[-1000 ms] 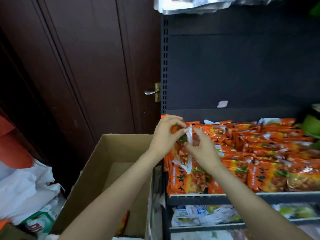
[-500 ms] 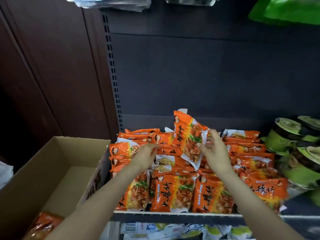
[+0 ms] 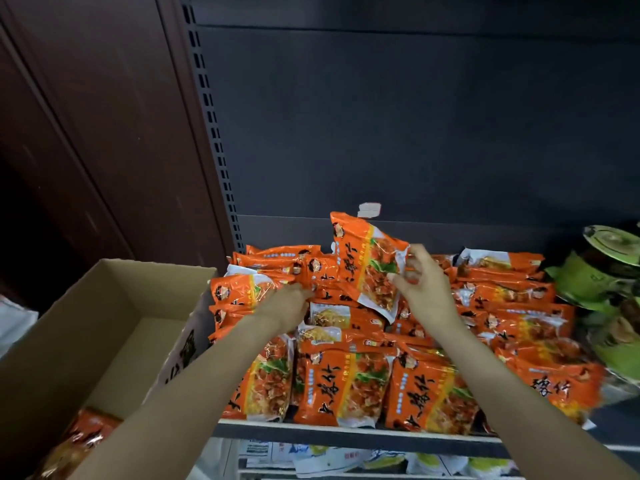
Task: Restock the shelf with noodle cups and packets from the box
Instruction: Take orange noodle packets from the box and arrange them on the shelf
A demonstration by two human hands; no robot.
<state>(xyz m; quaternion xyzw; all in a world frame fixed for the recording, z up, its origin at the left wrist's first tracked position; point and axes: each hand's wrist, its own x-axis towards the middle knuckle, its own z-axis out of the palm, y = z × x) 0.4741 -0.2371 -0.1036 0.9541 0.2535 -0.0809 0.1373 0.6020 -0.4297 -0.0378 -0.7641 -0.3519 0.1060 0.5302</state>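
Orange noodle packets (image 3: 349,386) fill a dark metal shelf (image 3: 346,434), heaped in overlapping rows from the front lip back toward the dark rear panel. One packet (image 3: 367,265) stands tilted above the heap, its top corner against the back panel near a small pale sticker (image 3: 369,209). The person's right hand (image 3: 424,285) is at this packet's right edge, fingers curled; the fingertips seem to pinch the white seam, though the contact is hard to see. The left hand (image 3: 289,304) reaches into the heap just beside the raised packet's lower left; its fingers are buried among the wrappers, so I cannot tell whether it grips anything. Both bare forearms run out of view at the bottom edge.

Left of the shelf sits an open cardboard box (image 3: 104,327), its near side cut off. One orange packet (image 3: 83,438) lies in its bottom corner, blurred and partly hidden by the left forearm. On the shelf's right end, green noodle cups (image 3: 606,268) are stacked, cut off by the edge. Below the shelf, pale packets (image 3: 329,459) on a lower level are too dim to make out. A dark wooden door (image 3: 104,133) stands behind the box.
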